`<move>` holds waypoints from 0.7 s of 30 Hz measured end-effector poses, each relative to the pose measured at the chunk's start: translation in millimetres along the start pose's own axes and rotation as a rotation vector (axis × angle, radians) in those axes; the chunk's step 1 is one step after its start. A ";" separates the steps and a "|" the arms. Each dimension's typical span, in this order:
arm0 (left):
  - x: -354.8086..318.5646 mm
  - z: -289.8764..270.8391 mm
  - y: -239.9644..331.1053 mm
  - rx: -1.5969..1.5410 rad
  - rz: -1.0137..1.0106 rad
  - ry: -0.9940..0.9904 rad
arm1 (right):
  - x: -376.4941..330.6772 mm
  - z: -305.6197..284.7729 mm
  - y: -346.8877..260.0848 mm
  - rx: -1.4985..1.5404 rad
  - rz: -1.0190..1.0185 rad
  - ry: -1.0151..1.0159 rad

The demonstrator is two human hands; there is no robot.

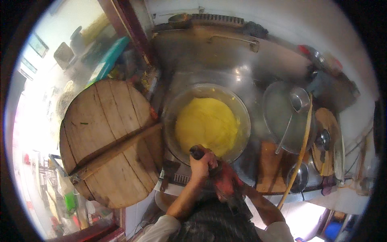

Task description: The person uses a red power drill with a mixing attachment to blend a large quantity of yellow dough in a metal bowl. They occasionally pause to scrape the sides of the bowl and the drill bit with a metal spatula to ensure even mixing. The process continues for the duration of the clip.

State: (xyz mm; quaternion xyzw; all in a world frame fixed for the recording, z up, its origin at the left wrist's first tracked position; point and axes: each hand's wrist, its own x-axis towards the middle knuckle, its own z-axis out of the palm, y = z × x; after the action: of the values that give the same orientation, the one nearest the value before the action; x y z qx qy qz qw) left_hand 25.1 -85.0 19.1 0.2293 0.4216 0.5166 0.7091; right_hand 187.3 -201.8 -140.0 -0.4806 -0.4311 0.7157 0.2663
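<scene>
A wide metal pot [246,117] holds a smooth yellow mash or batter [207,123], its surface swirled. Over the pot's near edge, my left hand [204,162] is closed round the black handle of a red and black power tool [226,181], which looks like a hand-held drill or mixer. My right hand [241,186] is at the tool's red body, closer to me, and seems to grip it; its fingers are mostly hidden. The tool's working end cannot be made out. Both forearms reach up from the lower edge, on either side of a dark striped apron [217,222].
A large round wooden lid [109,169] with a crossbar lies left of the pot. To the right are a second pan [278,117] with a metal ladle [299,101], a long wooden stick [301,157], a brown board [269,165] and a metal bowl [297,177].
</scene>
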 end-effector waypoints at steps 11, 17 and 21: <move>64.3 -9.0 36.2 -0.019 0.060 -0.075 | 45.1 -12.6 -28.1 -0.165 -0.088 0.047; 113.4 -16.7 33.7 -0.098 0.083 -0.187 | 57.8 -41.0 -46.3 -0.422 -0.239 0.204; 121.7 -20.1 21.0 -0.229 -0.049 -0.212 | 34.6 -33.6 -75.2 -0.284 -0.272 0.243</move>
State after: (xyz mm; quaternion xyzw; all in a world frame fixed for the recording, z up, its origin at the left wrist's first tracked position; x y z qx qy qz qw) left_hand 10.4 33.1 -19.7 0.1897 0.2883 0.5166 0.7836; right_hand 201.9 -125.6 -95.8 -0.5332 -0.5533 0.5423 0.3399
